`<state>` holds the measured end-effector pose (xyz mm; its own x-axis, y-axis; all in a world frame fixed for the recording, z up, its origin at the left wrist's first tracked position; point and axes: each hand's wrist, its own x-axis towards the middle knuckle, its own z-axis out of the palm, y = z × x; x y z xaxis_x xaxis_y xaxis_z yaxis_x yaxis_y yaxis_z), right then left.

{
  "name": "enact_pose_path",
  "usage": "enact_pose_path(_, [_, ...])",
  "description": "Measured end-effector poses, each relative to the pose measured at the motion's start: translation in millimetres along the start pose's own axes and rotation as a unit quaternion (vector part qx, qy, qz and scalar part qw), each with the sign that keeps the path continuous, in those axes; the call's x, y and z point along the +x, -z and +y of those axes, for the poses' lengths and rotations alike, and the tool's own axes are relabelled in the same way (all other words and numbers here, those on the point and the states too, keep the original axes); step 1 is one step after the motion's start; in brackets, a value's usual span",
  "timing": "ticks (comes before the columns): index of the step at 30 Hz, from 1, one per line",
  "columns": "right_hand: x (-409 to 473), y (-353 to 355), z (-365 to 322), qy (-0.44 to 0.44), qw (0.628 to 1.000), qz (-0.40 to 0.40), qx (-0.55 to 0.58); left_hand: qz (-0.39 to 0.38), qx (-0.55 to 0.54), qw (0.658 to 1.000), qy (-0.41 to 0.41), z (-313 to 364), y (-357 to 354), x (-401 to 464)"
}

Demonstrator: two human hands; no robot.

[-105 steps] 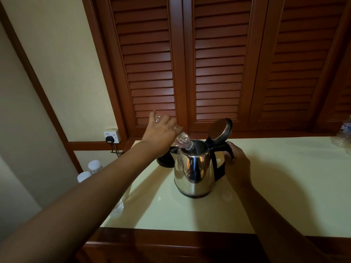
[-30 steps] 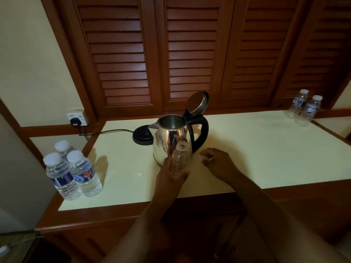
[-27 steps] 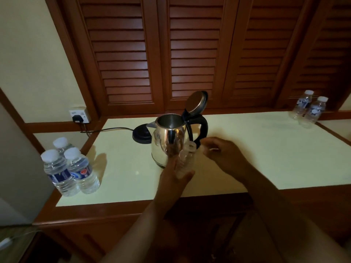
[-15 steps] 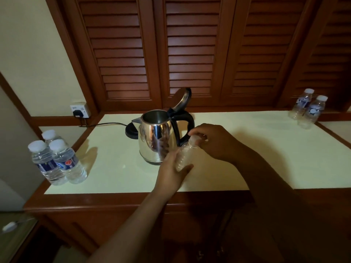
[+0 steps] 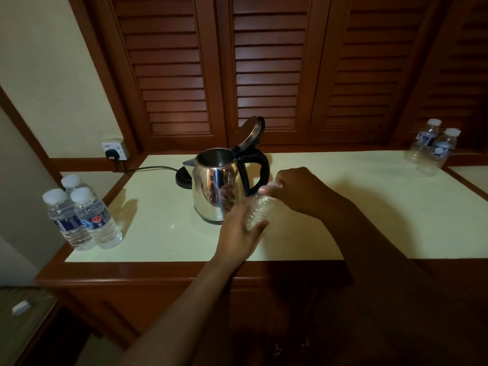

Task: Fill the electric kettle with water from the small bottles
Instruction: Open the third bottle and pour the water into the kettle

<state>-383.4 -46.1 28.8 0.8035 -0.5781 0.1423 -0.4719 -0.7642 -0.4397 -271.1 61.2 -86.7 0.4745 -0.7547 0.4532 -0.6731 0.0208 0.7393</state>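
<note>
Since 3.5 s ago pouring stopped; I see left hand (image 5: 239,228) gripping empty bottle (image 5: 257,211) beside open kettle (image 5: 219,186), right hand (image 5: 298,191) pinching its cap (image 5: 272,184), likely recapping; 3 full bottles (image 5: 81,217) wait left.

Empty bottle held in both hands in front of the open kettle.

The left hand (image 5: 239,228) grips the body of the clear bottle (image 5: 258,208); the right hand (image 5: 298,188) pinches its white cap (image 5: 273,184). The steel kettle (image 5: 219,186) stands mid-bench (image 5: 163,228), lid (image 5: 250,132) raised, its black base (image 5: 183,177) just behind it. Three capped bottles (image 5: 81,220) stand at the left edge of the bench, two bottles (image 5: 433,149) at its far right corner.
</note>
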Motion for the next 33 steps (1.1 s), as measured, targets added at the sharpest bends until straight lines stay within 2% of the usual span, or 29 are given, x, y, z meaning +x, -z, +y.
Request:
enact_pose_path(5, [-0.8, 1.3, -6.7, 0.018, 1.000, 0.020, 0.010, 0.013, 0.023, 0.998, -0.056, -5.1, -5.4, 12.0])
enact_pose_path(10, [6.7, 4.7, 2.5, -0.032, 0.996, -0.001, -0.085, 0.006, -0.005, 1.000, -0.020, -8.8, -8.1, 12.2])
enact_pose_path(14, [13.4, -8.6, 19.3, -0.097, 0.984, 0.082, -0.128, -0.003, 0.028, 0.999, -0.028, -8.5, -14.8, 15.6])
enact_pose_path(17, [11.0, -14.2, 26.2, -0.165, 0.973, 0.146, -0.074, -0.004, 0.072, 0.996, -0.044, -7.5, -22.5, 19.7])
enact_pose_path(20, [8.3, -10.2, 36.0, -0.189, 0.968, 0.161, -0.034, -0.017, 0.072, 0.997, -0.039, -2.1, -32.8, 25.3])
enact_pose_path(23, [2.4, -1.8, 50.8, -0.171, 0.969, 0.176, 0.029, -0.029, 0.020, 0.999, -0.007, 9.3, -50.2, 39.1])
enact_pose_path(27, [-4.5, 9.6, 87.8, -0.174, 0.949, 0.204, 0.166, -0.074, -0.088, 0.993, 0.027, 33.3, -90.0, 65.6])
enact_pose_path(33, [-8.6, 50.6, 180.1, -0.190, 0.920, 0.238, 0.247, -0.131, -0.130, 0.983, 0.004, 70.3, -183.0, 124.3])
